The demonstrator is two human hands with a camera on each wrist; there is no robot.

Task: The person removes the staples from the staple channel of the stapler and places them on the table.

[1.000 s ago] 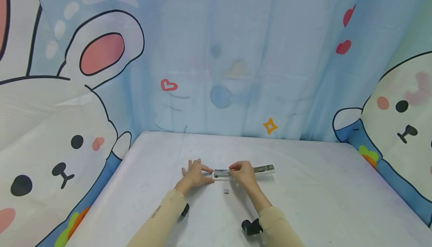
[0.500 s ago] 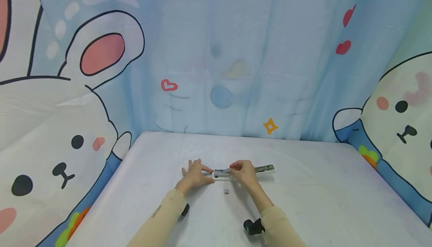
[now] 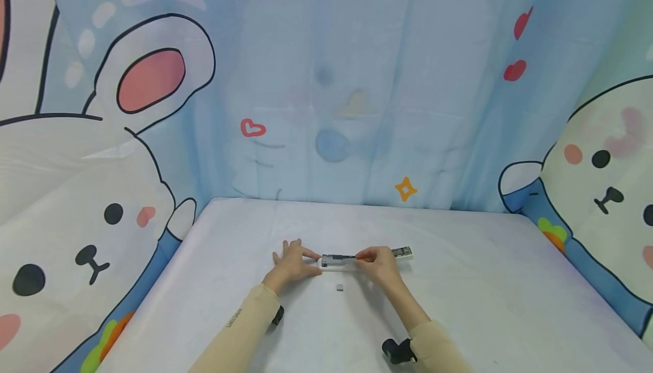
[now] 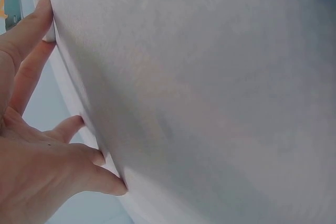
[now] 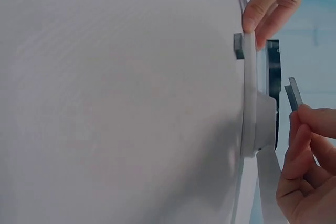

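Note:
A white stapler (image 3: 338, 268) lies opened out on the table, its long dark-and-metal magazine channel facing up. My left hand (image 3: 293, 263) grips its left end between thumb and forefinger, while the other fingers spread onto the cloth, as the left wrist view shows. My right hand (image 3: 377, 265) is over the stapler's middle and covers part of it. In the right wrist view, its thumb and fingers pinch a short grey strip of staples (image 5: 294, 94), held apart from the stapler. A smaller grey block (image 3: 339, 288), perhaps staples, lies on the cloth in front of the stapler.
A white cloth covers the table (image 3: 484, 293). Behind it hangs a blue curtain (image 3: 306, 67) with cartoon animals. A black wrist camera (image 3: 399, 351) is at the right sleeve, and another (image 3: 278, 315) is under the left one.
My right hand has shifted to the right, uncovering more of the dark channel; the silvery piece seen over it before is gone from there. My left hand stays at the stapler's end.

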